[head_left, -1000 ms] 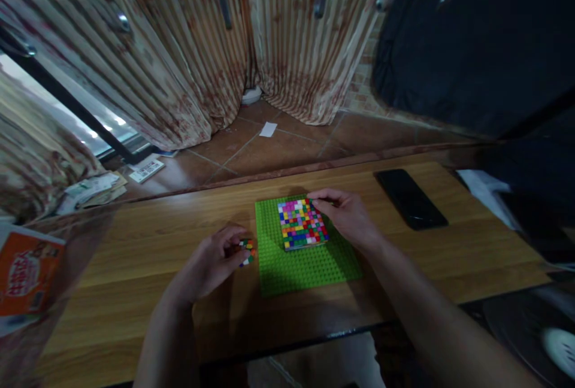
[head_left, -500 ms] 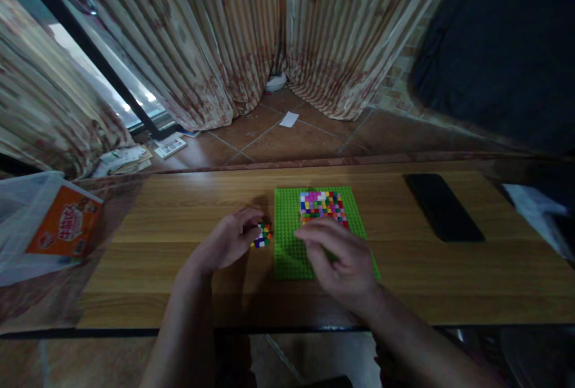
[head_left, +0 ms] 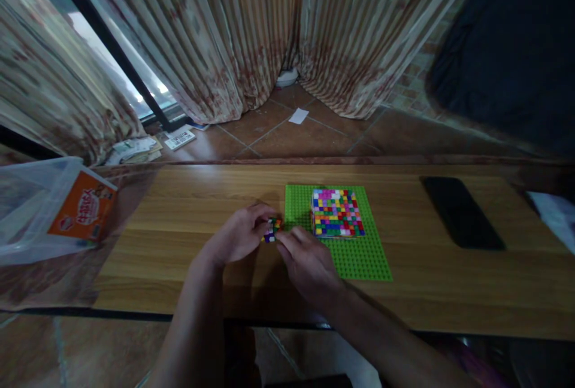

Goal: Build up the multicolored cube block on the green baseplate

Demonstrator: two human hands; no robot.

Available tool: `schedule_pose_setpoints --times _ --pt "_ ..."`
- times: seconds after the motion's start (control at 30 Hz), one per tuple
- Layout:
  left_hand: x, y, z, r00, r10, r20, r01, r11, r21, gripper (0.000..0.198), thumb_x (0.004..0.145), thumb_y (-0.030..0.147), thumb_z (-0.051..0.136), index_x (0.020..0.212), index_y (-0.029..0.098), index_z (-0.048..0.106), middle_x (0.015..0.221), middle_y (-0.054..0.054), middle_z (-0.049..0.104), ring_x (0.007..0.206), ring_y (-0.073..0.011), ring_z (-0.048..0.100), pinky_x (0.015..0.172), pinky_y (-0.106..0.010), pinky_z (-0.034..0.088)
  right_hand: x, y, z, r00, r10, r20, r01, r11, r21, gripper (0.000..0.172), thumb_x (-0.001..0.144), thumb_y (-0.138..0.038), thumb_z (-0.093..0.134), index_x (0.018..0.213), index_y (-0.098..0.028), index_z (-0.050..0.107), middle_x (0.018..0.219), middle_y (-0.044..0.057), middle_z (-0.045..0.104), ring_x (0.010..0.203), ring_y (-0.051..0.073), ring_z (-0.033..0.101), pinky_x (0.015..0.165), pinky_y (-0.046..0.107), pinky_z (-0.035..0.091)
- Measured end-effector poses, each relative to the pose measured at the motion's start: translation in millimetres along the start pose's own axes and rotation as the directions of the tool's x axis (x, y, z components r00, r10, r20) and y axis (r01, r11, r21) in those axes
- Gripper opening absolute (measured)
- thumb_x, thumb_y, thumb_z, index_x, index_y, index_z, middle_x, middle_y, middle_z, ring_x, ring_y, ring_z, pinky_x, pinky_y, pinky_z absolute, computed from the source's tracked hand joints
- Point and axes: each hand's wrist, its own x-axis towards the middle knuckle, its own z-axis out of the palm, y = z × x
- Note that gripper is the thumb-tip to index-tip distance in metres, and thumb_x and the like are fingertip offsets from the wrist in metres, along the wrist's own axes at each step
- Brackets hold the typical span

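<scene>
A green studded baseplate (head_left: 359, 261) lies on the wooden table and bears a block of many small coloured bricks (head_left: 338, 213). Left of the plate is a small multicoloured cluster of bricks (head_left: 271, 230). My left hand (head_left: 242, 232) curls round the cluster's left side, thumb and fingers against it. From the right, my right hand (head_left: 309, 257) reaches to the same cluster, its thumb and index finger pinched together at its edge. Whatever is between those fingertips is too small to make out.
A black phone (head_left: 462, 211) lies on the right of the wooden table (head_left: 179, 208). At the far left stands a clear plastic box (head_left: 31, 214) with an orange label. Papers (head_left: 135, 149) and a white sheet (head_left: 299, 115) lie on the floor beyond.
My right hand has moved left and down from over the baseplate to the small cluster, uncovering the brick block. The whole view has shifted slightly.
</scene>
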Motion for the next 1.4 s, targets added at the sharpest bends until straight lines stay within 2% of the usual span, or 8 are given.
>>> schedule_pose_setpoints --times 0.17,0.7,0.83,0.97,1.1,1.17,1.3,1.4 --pt "-0.7 1.6 -0.3 1.0 0.008 0.017 -0.008 1.0 0.016 0.025 0.085 0.012 0.049 0.101 0.019 0.068 0.099 -0.004 0.069 0.094 -0.0175 0.064 0.088 -0.031 0.051 2.6 -4.4 1.4 1.0 0.014 0.009 -0.013 0.994 -0.108 0.018 0.096 -0.017 0.051 0.098 -0.022 0.069 0.088 0.005 0.064 0.08 0.021 0.061 0.066 0.031 0.045" --pt "0.2 2.0 -0.2 1.0 -0.004 0.014 0.003 1.0 0.015 0.024 0.086 0.014 0.049 0.1 0.02 0.068 0.1 -0.004 0.069 0.092 -0.017 0.064 0.086 -0.031 0.051 0.3 -2.9 1.4 1.0 -0.004 0.01 0.005 0.999 -0.037 0.01 0.092 -0.02 0.059 0.087 -0.02 0.067 0.089 0.005 0.066 0.081 0.021 0.063 0.07 0.033 0.048" --pt "0.3 4.1 -1.6 1.0 -0.015 0.019 0.015 1.0 0.012 0.026 0.084 0.012 0.049 0.1 0.02 0.069 0.1 -0.005 0.069 0.093 -0.0173 0.064 0.087 -0.031 0.051 -2.4 -6.5 -5.1 0.987 -0.142 -0.08 0.154 0.973 0.172 0.017 0.097 -0.021 0.05 0.092 -0.019 0.066 0.089 0.006 0.068 0.084 0.02 0.064 0.075 0.032 0.051" --pt "0.9 4.6 -1.8 1.0 -0.023 0.014 0.023 1.0 -0.001 0.027 0.083 0.012 0.051 0.101 0.021 0.069 0.102 -0.004 0.07 0.095 -0.0184 0.065 0.089 -0.032 0.051 -5.4 -12.4 -34.9 0.942 -0.261 -0.212 0.324 0.871 0.368 0.02 0.099 -0.022 0.045 0.103 -0.022 0.065 0.094 0.005 0.071 0.088 0.016 0.065 0.08 0.03 0.053" --pt "0.9 3.2 -0.6 0.999 -0.046 0.01 0.047 0.999 -0.014 0.024 0.085 0.017 0.052 0.102 0.02 0.069 0.101 -0.004 0.072 0.093 -0.0185 0.066 0.086 -0.031 0.052 -3.9 6.5 -74.5 0.931 -0.07 -0.358 0.201 0.917 0.344 0.025 0.096 -0.019 0.051 0.113 -0.028 0.067 0.102 0.003 0.073 0.094 0.017 0.068 0.082 0.033 0.055" --pt "0.6 2.7 -0.3 0.998 -0.068 -0.001 0.068 0.997 -0.03 0.023 0.085 0.022 0.053 0.102 0.02 0.069 0.102 -0.005 0.072 0.093 -0.0187 0.067 0.084 -0.03 0.052 -1.2 28.7 -88.4 0.89 0.092 -0.446 0.076 0.936 0.345 0.022 0.094 -0.024 0.056 0.11 -0.029 0.07 0.103 0.004 0.073 0.094 0.02 0.069 0.083 0.036 0.055" --pt "1.2 1.7 -0.4 0.996 -0.093 -0.005 0.092 0.994 -0.054 0.026 0.085 0.025 0.054 0.106 0.019 0.068 0.1 -0.006 0.072 0.087 -0.0183 0.068 0.077 -0.03 0.053 4.0 78.4 -96.3 0.752 0.401 -0.524 -0.11 0.859 0.5 0.021 0.089 -0.034 0.062 0.103 -0.023 0.073 0.094 0.005 0.075 0.084 0.021 0.071 0.077 0.037 0.058" --pt "2.8 -1.1 -0.7 0.996 -0.091 0.005 0.091 0.993 -0.071 0.026 0.084 0.026 0.054 0.105 0.019 0.067 0.098 -0.005 0.073 0.085 -0.0183 0.068 0.077 -0.03 0.054 5.4 101.8 -91.6 0.754 0.456 -0.472 -0.172 0.832 0.528 0.023 0.086 -0.036 0.063 0.1 -0.02 0.074 0.092 0.005 0.076 0.083 0.021 0.071 0.079 0.037 0.057"
